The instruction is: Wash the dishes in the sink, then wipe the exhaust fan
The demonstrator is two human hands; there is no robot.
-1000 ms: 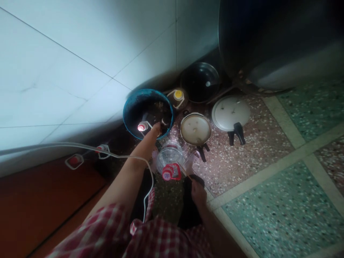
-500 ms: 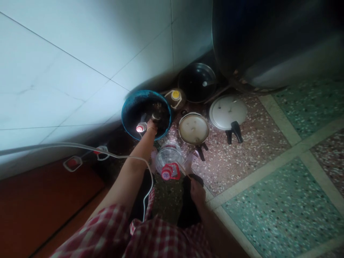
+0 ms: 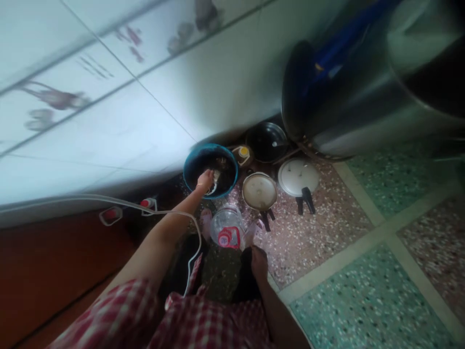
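My left hand (image 3: pixel 206 180) reaches over the near rim of a round blue tub (image 3: pixel 186 180), its fingers closed on a small pale object (image 3: pixel 215 176). Its kind cannot be made out; a white curved strip shows just below it. The tub's inside is dark. My right hand (image 3: pixel 259 264) rests low by my right knee, fingers curled, and what they hold, if anything, is hidden. Between my feet stands a large clear plastic bottle (image 3: pixel 227 223) with a red cap and red handle.
A jug with a yellow cap (image 3: pixel 243 152), a dark pan (image 3: pixel 268 140) and two lids with black handles, one cream (image 3: pixel 259 191) and one pale grey (image 3: pixel 298 177), lie beyond. A big metal container (image 3: pixel 341 116) stands right. A white cable (image 3: pixel 181 212) crosses my left arm.
The view has tilted up, showing more wall. My left hand is now nearer the tub's middle, with a pale object in it. The thin stick at my right hand no longer shows.
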